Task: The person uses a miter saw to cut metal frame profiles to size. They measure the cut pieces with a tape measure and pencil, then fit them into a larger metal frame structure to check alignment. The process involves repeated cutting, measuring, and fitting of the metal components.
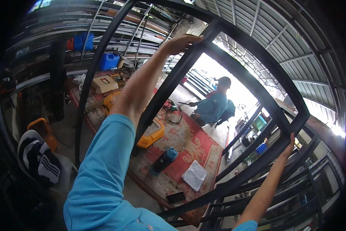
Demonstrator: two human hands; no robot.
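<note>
A large black frame of straight bars (pixel 165 82) is raised in front of me and spans most of the view. High up, my left hand (pixel 180 43) is closed on its upper bar near a corner joint; some of the fingers are hidden behind the bar. Lower down on the right, my right hand (pixel 289 145) grips the frame's right-hand bar close to another corner, with most of its fingers out of sight. Both arms are stretched out. Through the frame's openings a table with a worn red patterned cover (pixel 192 142) shows.
On the table are a dark bottle with a blue cap (pixel 164 161), a whitish square item (pixel 195 175), a dark flat rectangle (pixel 176 197) and a yellow case (pixel 151 133). A person in blue (pixel 215 104) is beyond it. Stocked racks (pixel 123 30) line the left; more black frames (pixel 296 177) stand right.
</note>
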